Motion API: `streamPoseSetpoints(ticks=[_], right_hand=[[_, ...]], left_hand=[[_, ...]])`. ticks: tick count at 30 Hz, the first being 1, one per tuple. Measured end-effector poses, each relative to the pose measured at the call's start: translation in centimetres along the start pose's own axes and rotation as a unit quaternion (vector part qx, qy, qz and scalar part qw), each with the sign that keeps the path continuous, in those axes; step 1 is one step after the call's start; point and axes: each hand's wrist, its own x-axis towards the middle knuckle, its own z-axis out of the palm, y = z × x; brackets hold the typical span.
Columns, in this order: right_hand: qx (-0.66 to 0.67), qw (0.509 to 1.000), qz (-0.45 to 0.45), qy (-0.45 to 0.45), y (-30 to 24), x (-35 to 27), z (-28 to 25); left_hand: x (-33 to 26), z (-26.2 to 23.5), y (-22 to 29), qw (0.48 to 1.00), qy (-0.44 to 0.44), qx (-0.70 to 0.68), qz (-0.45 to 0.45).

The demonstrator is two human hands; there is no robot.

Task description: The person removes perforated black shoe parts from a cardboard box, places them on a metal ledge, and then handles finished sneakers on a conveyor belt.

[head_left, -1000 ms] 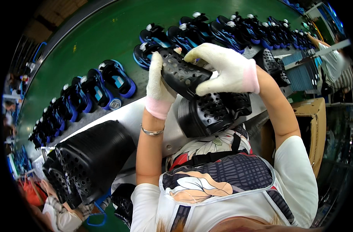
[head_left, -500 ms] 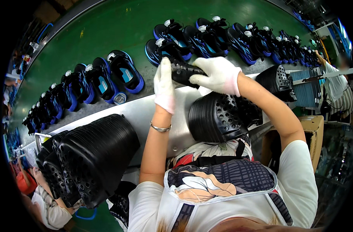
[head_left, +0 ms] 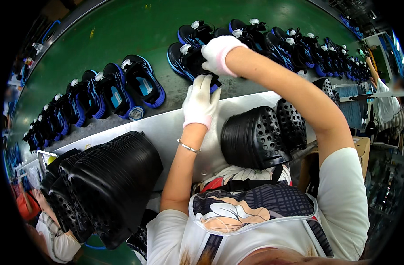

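A black sports shoe with a blue-purple sole (head_left: 177, 62) lies on the green belt, toe pointing away. My left hand (head_left: 199, 104), in a white glove, has its fingers closed at the shoe's heel. Above the shoe opening, my right hand (head_left: 220, 53), also gloved, is bent with its fingertips down at the shoe; what they hold is hidden. The black perforated insert seen earlier does not show clearly; a dark piece sits by the heel under my left fingers. Nearest my forearms is a nested stack of black perforated inserts (head_left: 244, 137) on the metal ledge.
A larger stack of black inserts (head_left: 118, 176) stands at left on the metal ledge (head_left: 180, 132). Paired shoes (head_left: 144, 84) line the belt (head_left: 122, 31) both ways. A cardboard box (head_left: 363, 154) is at right. Other people work at far right and lower left.
The black perforated insert held between both hands has gone down to the shoe and is mostly hidden. My right hand moved up and left over the shoe; my left moved down to its heel.
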Motion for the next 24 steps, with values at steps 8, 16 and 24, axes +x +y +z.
streamPoseSetpoints(ticks=[8, 16, 24], right_hand=[[0.019, 1.000, -0.010, 0.005, -0.9, 0.9, 0.4], [0.086, 0.995, 0.013, 0.043, -2.4, 5.3, 4.7], [0.077, 0.997, -0.006, -0.002, -2.8, 5.1, 4.0]], left_hand=[[2.6, 1.2, -1.8, 0.988, -0.123, 0.074, -0.064], [3.9, 0.9, -1.5, 0.968, -0.174, 0.038, -0.177], [4.2, 0.3, -1.4, 0.963, -0.193, 0.052, -0.180]])
